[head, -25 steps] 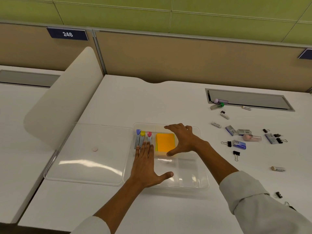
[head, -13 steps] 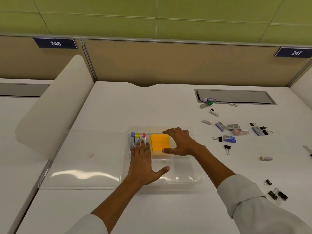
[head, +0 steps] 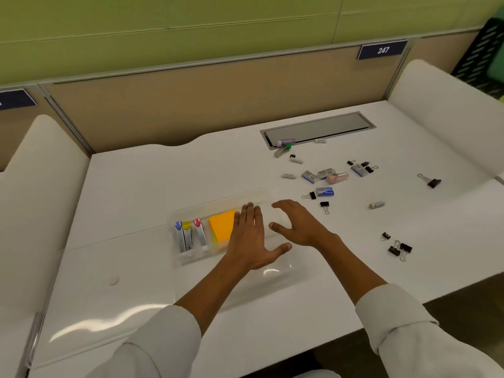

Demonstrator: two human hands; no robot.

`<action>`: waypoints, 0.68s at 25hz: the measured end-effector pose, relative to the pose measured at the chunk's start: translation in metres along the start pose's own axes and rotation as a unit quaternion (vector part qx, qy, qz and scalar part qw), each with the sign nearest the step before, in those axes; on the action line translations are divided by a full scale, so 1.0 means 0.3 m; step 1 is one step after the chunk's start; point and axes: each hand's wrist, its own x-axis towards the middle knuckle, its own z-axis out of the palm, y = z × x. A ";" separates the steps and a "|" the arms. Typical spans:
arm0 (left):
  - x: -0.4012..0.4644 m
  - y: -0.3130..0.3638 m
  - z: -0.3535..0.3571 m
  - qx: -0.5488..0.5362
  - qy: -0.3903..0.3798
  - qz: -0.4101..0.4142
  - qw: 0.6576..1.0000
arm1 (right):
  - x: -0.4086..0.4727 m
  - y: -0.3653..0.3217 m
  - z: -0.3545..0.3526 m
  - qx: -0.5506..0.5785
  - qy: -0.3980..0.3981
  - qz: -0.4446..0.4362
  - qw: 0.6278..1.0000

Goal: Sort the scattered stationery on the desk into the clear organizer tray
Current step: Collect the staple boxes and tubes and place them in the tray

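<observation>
White tabletop (head: 141, 186) holds our clear tray (head: 191, 257) with orange notes (head: 222, 225) inside, our left hand (head: 252, 241) lies flat on it, our right hand (head: 297, 227) hovers with loose empty fingers, so next we reach for the black clips (head: 324, 205) nearby.

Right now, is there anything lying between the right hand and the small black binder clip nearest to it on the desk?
Nothing visible. The right hand hovers open at the tray's right edge, and only bare white desk lies between it and the nearest binder clip. The blue box sits beyond that clip, off the path.
</observation>
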 end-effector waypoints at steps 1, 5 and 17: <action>0.025 0.041 0.001 -0.002 0.002 0.006 1.000 | -0.018 0.030 -0.018 0.003 0.013 0.008 1.000; 0.102 0.216 0.041 -0.003 -0.017 0.045 0.999 | -0.094 0.177 -0.108 0.023 0.045 0.055 0.997; 0.377 0.610 0.299 -0.036 -0.071 -0.027 0.996 | -0.201 0.699 -0.340 0.046 -0.005 0.070 0.996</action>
